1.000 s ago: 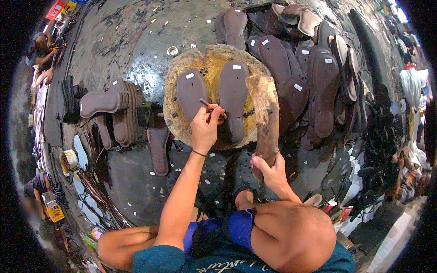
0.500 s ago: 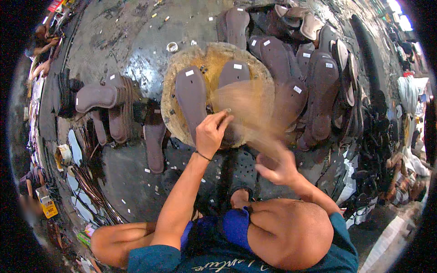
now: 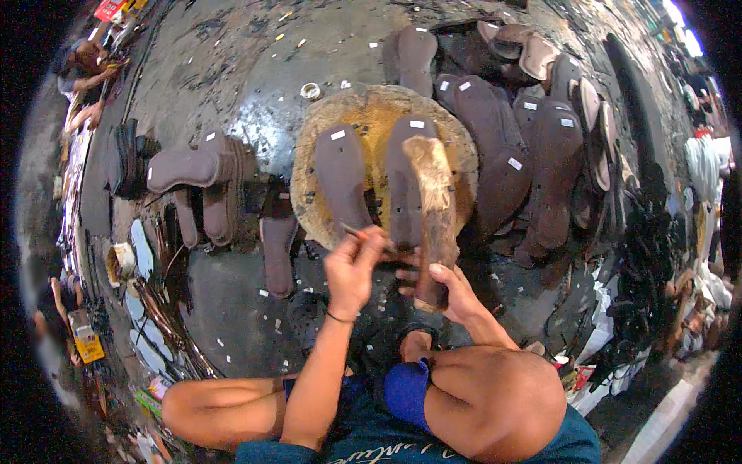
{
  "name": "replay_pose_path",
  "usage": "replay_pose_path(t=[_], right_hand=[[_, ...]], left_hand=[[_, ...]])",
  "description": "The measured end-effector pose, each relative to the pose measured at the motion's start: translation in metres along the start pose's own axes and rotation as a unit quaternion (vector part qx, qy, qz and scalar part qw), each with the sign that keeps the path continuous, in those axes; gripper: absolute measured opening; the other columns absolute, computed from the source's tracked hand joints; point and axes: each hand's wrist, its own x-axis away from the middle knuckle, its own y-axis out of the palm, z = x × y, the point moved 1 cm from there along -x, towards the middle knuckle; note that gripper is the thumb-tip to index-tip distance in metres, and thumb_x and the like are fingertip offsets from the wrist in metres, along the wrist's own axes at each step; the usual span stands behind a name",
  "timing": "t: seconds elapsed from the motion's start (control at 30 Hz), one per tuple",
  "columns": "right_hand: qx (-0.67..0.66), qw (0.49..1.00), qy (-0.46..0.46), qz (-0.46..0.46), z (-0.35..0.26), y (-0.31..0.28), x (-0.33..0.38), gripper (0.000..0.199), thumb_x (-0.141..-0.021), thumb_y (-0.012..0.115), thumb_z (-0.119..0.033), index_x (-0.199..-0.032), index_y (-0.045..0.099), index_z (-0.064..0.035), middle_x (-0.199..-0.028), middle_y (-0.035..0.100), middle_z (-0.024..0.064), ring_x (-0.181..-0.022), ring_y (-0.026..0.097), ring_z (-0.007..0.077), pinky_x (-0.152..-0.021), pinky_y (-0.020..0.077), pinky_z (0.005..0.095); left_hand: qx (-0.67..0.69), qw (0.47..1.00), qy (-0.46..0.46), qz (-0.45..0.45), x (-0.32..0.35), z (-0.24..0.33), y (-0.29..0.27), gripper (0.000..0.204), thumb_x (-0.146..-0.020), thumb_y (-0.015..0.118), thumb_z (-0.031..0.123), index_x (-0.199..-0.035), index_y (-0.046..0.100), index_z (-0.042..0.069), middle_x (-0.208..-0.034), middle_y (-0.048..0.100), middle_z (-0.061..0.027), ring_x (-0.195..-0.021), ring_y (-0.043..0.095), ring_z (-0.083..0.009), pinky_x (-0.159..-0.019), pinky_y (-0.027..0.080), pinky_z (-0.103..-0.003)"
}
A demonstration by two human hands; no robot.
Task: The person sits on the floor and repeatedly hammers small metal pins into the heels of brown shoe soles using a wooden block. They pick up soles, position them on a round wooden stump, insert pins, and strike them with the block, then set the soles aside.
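A round wooden block (image 3: 309, 209) stands before me with two dark brown shoe soles lying on it, a left sole (image 3: 340, 166) and a right sole (image 3: 402, 170). Both carry a small white label and small holes. My right hand (image 3: 460, 298) is wrapped round the lower end of a wooden mallet (image 3: 437, 193), whose pale, worn head lies over the right sole. My left hand (image 3: 354, 271), near the heel of the left sole, pinches a thin punch-like tool (image 3: 353, 231); most of it is hidden by the fingers. Small dark scraps lie round the soles.
Stacked soles (image 3: 495, 131) crowd the block's right side, and more sole stacks (image 3: 220, 185) stand on the left. A small white ring-shaped roll (image 3: 310, 91) lies beyond the block. Dark strips (image 3: 178, 325) lie at lower left. Another person (image 3: 89, 73) sits at far left.
The mallet, blurred over the block before, is now drawn back and more upright. My left hand has moved down toward me, and its tool now shows between the fingers.
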Motion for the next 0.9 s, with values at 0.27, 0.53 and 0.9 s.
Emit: replay_pose_path(t=[0.27, 0.53, 0.9], right_hand=[[0.253, 0.954, -0.132, 0.09, 0.009, 0.015, -0.013, 0.047, -0.092, 0.071, -0.023, -0.126, 0.048, -0.001, -0.103, 0.064, 0.0075, -0.086, 0.063, 0.0157, -0.075, 0.0554, 0.031], [0.279, 0.94, -0.169, 0.095, -0.001, 0.004, 0.005, 0.049, -0.088, 0.074, -0.015, -0.127, 0.048, 0.0006, -0.104, 0.065, 0.0082, -0.09, 0.065, 0.0163, -0.078, 0.0545, 0.0317], [0.04, 0.8, -0.544, -0.251, -0.1, 0.071, 0.03, 0.07, -0.076, 0.08, -0.024, -0.133, 0.046, -0.0045, -0.097, 0.059, 0.008, -0.081, 0.062, 0.0218, -0.072, 0.0527, 0.0394]], left_hand=[[0.128, 0.987, 0.022, 0.091, -0.013, -0.015, -0.02, 0.019, -0.099, 0.061, 0.018, -0.107, 0.061, 0.001, -0.105, 0.07, -0.0117, -0.094, 0.069, -0.0158, -0.077, 0.059, -0.03], [-0.08, 0.988, 0.099, 0.082, -0.068, -0.018, -0.022, 0.023, -0.095, 0.069, 0.022, -0.102, 0.067, -0.001, -0.094, 0.073, -0.0045, -0.084, 0.067, -0.0084, -0.073, 0.053, -0.024], [-0.294, 0.909, 0.262, 0.135, -0.053, -0.021, -0.031, 0.02, -0.088, 0.075, 0.021, -0.097, 0.071, 0.003, -0.085, 0.073, -0.0106, -0.073, 0.072, -0.0212, -0.062, 0.053, -0.032]])
